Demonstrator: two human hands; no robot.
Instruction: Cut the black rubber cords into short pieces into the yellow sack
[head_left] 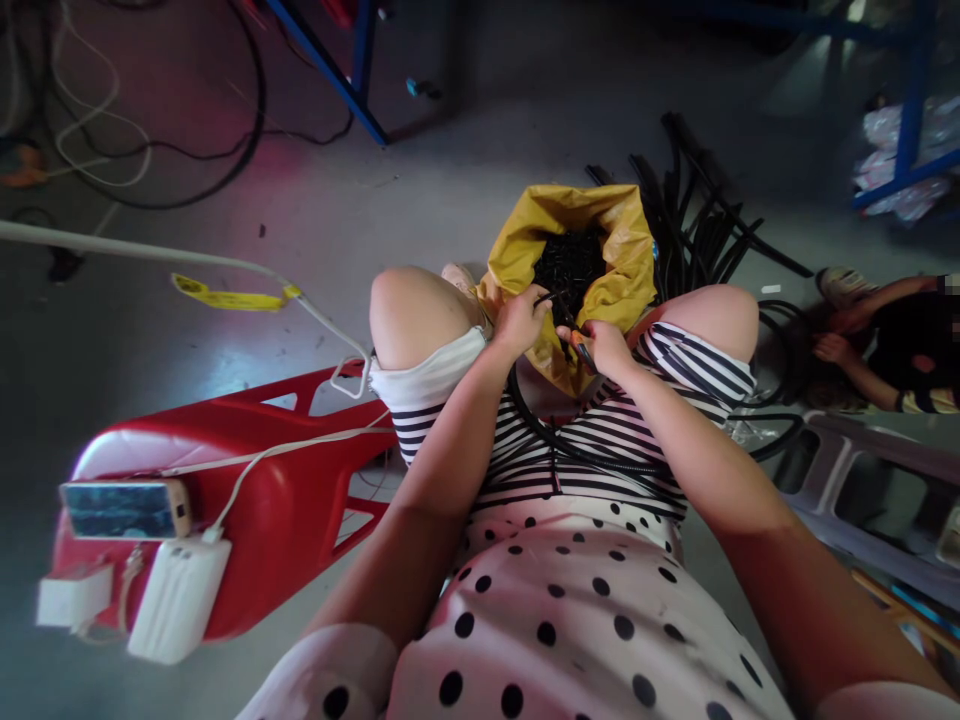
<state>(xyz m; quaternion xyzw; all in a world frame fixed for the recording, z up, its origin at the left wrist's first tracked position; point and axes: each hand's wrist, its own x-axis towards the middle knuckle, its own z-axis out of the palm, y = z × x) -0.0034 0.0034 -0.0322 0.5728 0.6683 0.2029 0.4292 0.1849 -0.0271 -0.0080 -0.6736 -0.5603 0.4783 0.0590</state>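
Observation:
My left hand (523, 318) is closed on the end of a black tube (540, 425), which loops down over my lap and off to the right. In my right hand (606, 348), the fingers are wrapped around orange-handled pliers (578, 342). Their dark jaws point toward the tube end and are hard to make out against the black behind them. Between my knees stands an open yellow bag (517, 240), its rim folded outward. Many short black pieces (571, 262) lie inside it. Both hands are over the bag's near edge.
Long black tubes (686, 215) lie on the floor behind the bag. At left, a red plastic stool (277, 520) bears a phone (124, 510) and a white power bank (180, 598). A white cable (225, 258) with a yellow tag crosses nearby. Another person's hand (831, 348) is at right.

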